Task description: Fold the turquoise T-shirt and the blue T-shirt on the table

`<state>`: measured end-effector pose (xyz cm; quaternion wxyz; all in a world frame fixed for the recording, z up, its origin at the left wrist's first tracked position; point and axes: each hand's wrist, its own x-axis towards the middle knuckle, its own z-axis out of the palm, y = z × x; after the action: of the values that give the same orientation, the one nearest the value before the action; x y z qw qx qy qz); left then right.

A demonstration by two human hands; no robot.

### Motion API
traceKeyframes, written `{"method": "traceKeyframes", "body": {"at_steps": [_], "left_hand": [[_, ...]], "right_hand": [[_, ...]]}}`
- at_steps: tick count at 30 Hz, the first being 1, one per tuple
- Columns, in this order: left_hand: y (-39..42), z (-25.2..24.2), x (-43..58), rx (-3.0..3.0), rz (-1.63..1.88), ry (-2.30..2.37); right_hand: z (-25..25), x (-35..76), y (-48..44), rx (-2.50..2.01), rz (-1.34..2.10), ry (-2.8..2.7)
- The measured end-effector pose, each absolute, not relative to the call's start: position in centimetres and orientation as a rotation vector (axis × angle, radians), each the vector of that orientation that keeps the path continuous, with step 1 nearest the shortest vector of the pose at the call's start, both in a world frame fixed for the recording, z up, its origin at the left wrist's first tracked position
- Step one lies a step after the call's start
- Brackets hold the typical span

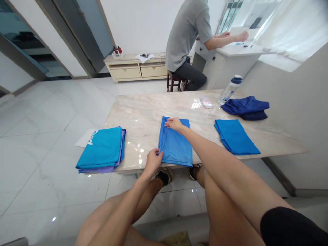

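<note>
A folded blue cloth [176, 145], probably a garment, lies before me on the marble-topped table [143, 106]. At its lower left edge, my left hand [153, 160] has curled fingers, with thumb and forefinger closed on the fabric. My right hand [174, 124] rests near the far edge of the same cloth, palm down, fingers stretched to the left. To the left sits a stack of folded cloths [104, 148], turquoise on top with white lettering, purple and blue layers beneath. Another folded blue cloth [237, 136] lies to the right.
Behind the right-hand cloth are a crumpled dark blue cloth [246, 106] and a clear bottle [230, 89] with a blue-and-white cap. A small packet [206, 102] lies near the far edge. Beyond, a person in grey [188, 37] sits on a stool at a white desk [235, 50].
</note>
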<state>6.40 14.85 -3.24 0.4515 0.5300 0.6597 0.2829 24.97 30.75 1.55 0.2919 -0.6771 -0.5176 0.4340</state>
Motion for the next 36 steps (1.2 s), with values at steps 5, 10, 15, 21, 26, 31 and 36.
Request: {"method": "traceKeyframes", "body": {"at_steps": [5,10,15,21,26,31,36], "left_hand": [[14.5,-2.6,5.2,1.351,0.645,1.668],[14.5,-1.4,4.3,1.505,0.627,1.704],[14.1,-0.7,3.3,1.785,0.434,1.798],[13.8,-0.9,3.6,2.304,0.5,1.588],[13.0,-2.0,4.7,2.531,0.413,1.294],[13.0,-2.3,4.8,2.524,0.386,1.345],[13.6,-1.7,5.2,2.48,0.396,1.458]], "right_hand": [[2.0,25.8,30.8,-1.757,1.149,-1.449],[3.7,29.3,30.5,-1.891,1.004,-1.677],[5.2,33.0,28.5,-2.043,0.861,-1.998],[5.5,37.4,26.0,-2.291,0.915,-2.145],[5.9,37.6,23.2,-2.115,0.896,-2.36],[5.3,33.9,19.6,-1.586,1.16,-2.692],[5.0,32.9,19.3,-1.747,1.724,-2.539]]}}
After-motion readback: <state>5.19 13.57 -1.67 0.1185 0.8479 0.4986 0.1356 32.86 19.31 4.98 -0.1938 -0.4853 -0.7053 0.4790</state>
